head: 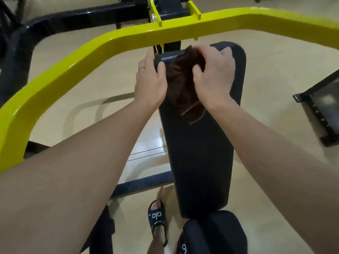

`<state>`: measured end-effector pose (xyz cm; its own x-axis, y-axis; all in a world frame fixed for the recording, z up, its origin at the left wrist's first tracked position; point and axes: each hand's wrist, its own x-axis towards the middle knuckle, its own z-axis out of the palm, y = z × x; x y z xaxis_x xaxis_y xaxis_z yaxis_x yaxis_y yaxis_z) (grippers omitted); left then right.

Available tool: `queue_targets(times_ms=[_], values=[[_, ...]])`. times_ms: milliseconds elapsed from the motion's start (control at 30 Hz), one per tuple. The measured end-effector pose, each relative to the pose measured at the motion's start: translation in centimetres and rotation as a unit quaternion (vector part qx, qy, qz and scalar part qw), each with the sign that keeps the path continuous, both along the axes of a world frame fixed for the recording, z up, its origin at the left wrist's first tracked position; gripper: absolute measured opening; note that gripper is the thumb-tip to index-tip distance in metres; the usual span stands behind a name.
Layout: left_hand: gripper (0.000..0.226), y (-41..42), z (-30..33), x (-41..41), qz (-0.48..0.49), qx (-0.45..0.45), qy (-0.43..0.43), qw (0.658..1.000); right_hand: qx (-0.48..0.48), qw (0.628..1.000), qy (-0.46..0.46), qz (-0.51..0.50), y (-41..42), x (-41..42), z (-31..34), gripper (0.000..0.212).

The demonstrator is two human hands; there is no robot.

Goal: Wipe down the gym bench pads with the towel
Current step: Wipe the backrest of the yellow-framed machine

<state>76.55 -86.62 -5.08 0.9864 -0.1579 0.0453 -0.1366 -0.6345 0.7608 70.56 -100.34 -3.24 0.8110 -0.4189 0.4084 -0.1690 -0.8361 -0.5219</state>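
Observation:
A long black back pad [200,153] runs from the middle of the view up to its rounded top end. A dark brown towel [180,83] lies bunched on the pad's upper part. My right hand [213,77] grips the towel with curled fingers and presses it against the pad. My left hand [149,81] holds the pad's upper left edge, thumb on top and fingers wrapped down its side, just left of the towel. A second black seat pad [216,233] sits at the bottom of the view.
A thick yellow steel bar [77,65] arches over the pad's top and down the left side. Black frame parts [77,17] stand at the back left. A black footplate [322,107] lies at the right. My foot in a black slide sandal [157,220] stands on the beige floor.

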Motion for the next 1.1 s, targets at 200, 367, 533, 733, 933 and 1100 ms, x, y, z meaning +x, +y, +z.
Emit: queue_targets(times_ms=[200, 367, 533, 733, 933, 1100], values=[[0.037, -1.6, -2.9, 1.6, 0.028, -0.102, -0.078, 0.991, 0.09, 0.979, -0.172, -0.053, 3.0, 0.7, -4.6, 0.047], [0.038, -1.6, -2.7, 2.3, 0.036, -0.149, -0.043, 0.987, -0.081, 0.995, -0.054, -0.014, 5.6, -0.1, -6.7, 0.05], [0.033, -2.4, -1.0, 3.5, 0.088, -0.242, 0.084, 0.963, -0.157, 0.986, -0.051, 0.029, 2.6, 3.4, -5.8, 0.047], [0.033, -2.7, -0.5, 3.8, 0.138, -0.318, 0.174, 0.922, -0.244, 0.966, -0.058, 0.062, -2.8, 4.8, -5.0, 0.042], [0.042, -3.4, -2.0, 3.4, 0.184, -0.232, 0.05, 0.954, -0.155, 0.982, -0.036, -0.1, -6.5, 4.3, -4.7, 0.037], [0.041, -3.6, -2.8, 4.0, 0.194, -0.225, 0.007, 0.955, -0.128, 0.988, -0.061, -0.064, 0.8, 5.9, -4.4, 0.033]])
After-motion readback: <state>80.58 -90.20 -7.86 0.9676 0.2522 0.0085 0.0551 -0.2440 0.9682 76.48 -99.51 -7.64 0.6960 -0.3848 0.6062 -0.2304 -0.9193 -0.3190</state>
